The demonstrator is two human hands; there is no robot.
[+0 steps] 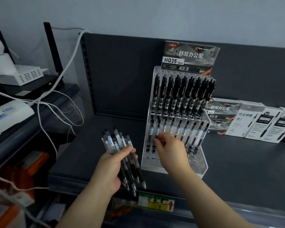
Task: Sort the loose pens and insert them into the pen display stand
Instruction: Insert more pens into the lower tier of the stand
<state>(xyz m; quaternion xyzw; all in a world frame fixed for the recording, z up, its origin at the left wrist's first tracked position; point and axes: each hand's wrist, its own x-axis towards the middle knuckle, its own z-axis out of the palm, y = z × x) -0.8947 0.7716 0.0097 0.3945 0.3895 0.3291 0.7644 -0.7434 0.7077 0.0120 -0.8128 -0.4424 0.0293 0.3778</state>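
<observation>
Gripping a fanned bundle of loose pens (118,145) in the curled left hand (112,168) beside the pen display stand (201,162), while pinching one pen (157,129) with the right hand (169,148) in the stand's lower row, judging it light, stiff, probably slick, best held mid-barrel

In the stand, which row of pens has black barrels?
The upper row; the lower row has clear barrels with pale blue labels.

A stationery shop. A dark metal retail shelf (237,162) carries a price label (155,202) on its front edge. Boxed pen packs (253,119) sit just right of the clear pen display stand (201,163).
</observation>
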